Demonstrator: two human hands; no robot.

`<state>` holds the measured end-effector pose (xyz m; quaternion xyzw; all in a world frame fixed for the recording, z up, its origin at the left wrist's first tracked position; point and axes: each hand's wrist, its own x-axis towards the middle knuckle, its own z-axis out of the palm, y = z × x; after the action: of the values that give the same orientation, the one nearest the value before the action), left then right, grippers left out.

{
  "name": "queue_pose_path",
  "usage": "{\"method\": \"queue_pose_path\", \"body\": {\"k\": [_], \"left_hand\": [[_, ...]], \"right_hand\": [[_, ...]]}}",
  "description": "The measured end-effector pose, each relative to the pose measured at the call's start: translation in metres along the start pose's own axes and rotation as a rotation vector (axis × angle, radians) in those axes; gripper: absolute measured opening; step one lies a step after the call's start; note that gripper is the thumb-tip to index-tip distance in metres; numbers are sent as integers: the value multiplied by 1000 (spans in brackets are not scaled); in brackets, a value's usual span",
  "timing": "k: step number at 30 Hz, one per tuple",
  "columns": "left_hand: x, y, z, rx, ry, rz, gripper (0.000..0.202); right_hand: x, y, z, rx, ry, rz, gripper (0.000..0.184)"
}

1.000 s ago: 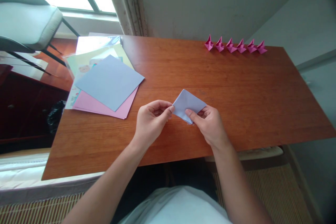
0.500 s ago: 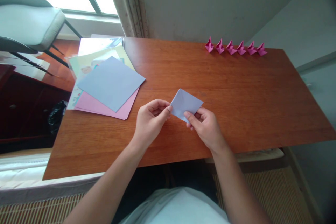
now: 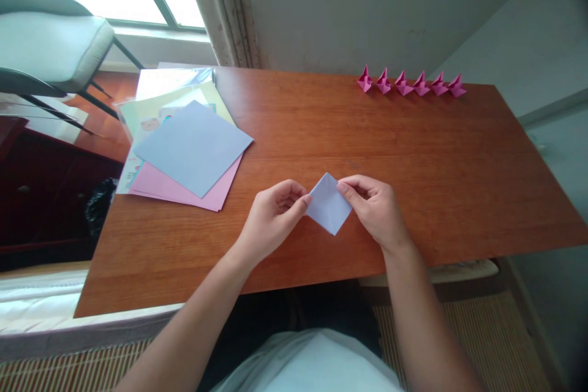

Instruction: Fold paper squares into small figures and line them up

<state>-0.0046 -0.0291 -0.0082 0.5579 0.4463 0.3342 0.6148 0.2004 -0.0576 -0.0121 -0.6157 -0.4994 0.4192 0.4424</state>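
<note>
A small folded sheet of pale blue paper is held between both hands over the front middle of the table, turned so that it looks like a diamond. My left hand pinches its left corner between thumb and fingers. On the other side, my right hand grips the upper right edge, the thumb lying on top near the right corner. The fingers beneath the paper are partly hidden.
On the wooden table, a large pale blue sheet lies over pink sheets and plastic-wrapped packs at left. Several pink origami figures stand in a row at the back right. A chair stands beyond the left edge.
The folded paper has turned and come slightly nearer my body. My right hand has shifted from its lower edge to its upper right side; my left hand still pinches the left corner.
</note>
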Motion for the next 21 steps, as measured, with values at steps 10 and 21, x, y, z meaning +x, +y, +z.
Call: {"method": "queue_pose_path", "body": {"k": [10, 21], "left_hand": [[0, 1, -1, -16, 41, -11, 20], [1, -6, -5, 193, 62, 77, 23]], "right_hand": [[-5, 0, 2, 20, -85, 28, 28], [-5, 2, -3, -65, -64, 69, 29]]}}
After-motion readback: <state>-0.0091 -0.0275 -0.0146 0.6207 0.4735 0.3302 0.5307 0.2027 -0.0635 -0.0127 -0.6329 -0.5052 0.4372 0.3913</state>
